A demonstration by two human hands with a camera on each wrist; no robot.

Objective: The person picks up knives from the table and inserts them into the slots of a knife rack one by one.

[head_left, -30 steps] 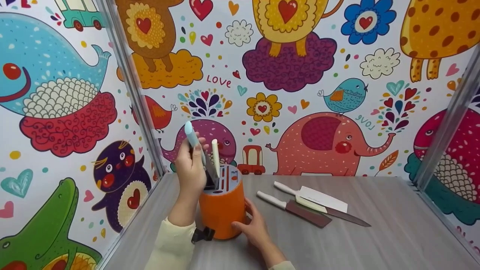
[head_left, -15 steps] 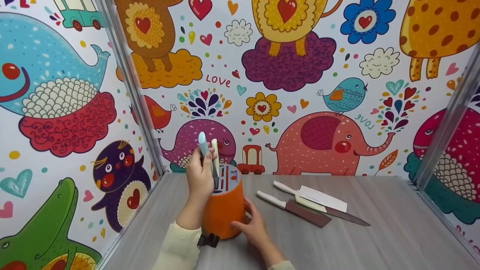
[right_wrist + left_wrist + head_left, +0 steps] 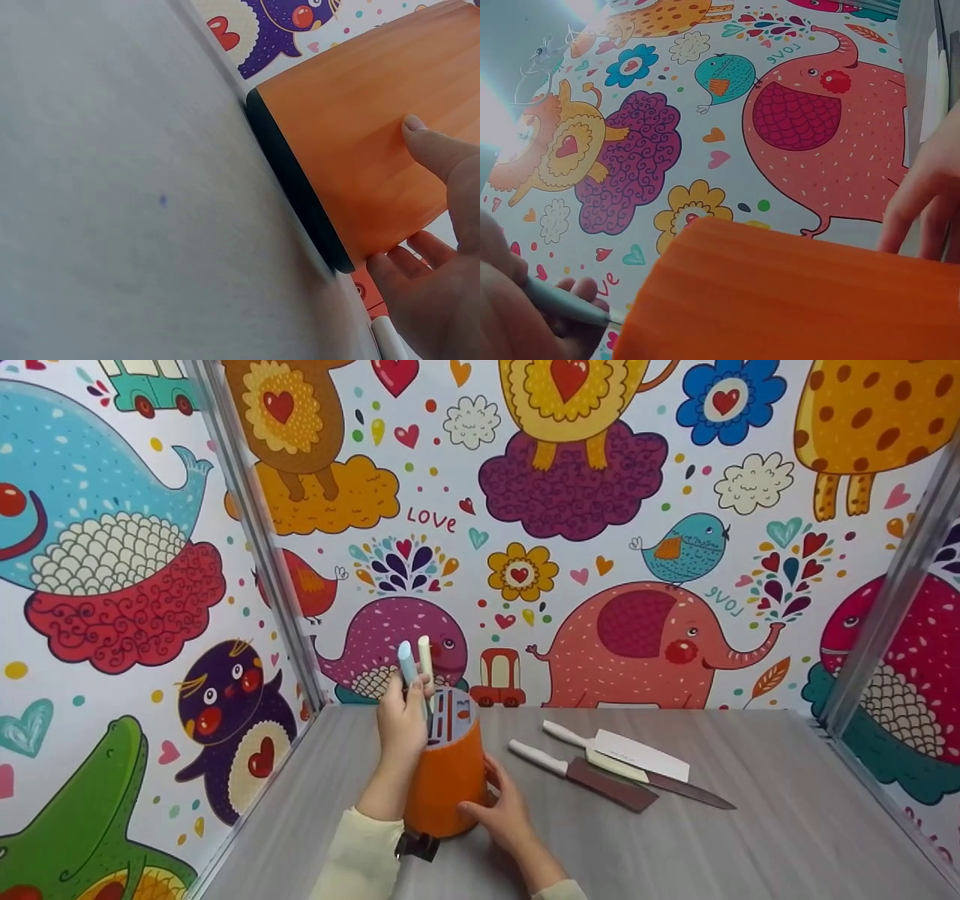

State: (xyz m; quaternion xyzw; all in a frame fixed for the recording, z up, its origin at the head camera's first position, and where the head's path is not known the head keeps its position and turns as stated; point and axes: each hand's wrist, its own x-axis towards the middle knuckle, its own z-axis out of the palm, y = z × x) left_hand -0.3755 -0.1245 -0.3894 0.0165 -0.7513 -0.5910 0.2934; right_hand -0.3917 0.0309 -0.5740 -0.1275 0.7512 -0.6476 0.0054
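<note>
My left hand (image 3: pixel 400 721) grips the light blue handle (image 3: pixel 406 661) of a knife over the left side of the orange knife block (image 3: pixel 448 787). The left wrist view shows that handle (image 3: pixel 564 304) in the fingers, with a sliver of blade at the block's top edge; the rest of the blade is hidden. Just behind it a second knife's cream handle (image 3: pixel 425 654) stands up from the slotted top. My right hand (image 3: pixel 510 814) holds the block low on its right side, thumb in front, fingers round the back. The block's dark base (image 3: pixel 296 184) rests on the table.
Right of the block lie several knives: a white-handled cleaver (image 3: pixel 645 754), a knife with a brown blade (image 3: pixel 611 785) and a cream-handled one with a long dark blade (image 3: pixel 694 791). Patterned panels (image 3: pixel 525 510) with metal corner posts enclose the grey table (image 3: pixel 750 855).
My left hand has moved right and down with the blue-handled knife, whose blade has sunk into the block's top. My right hand stays on the block.
</note>
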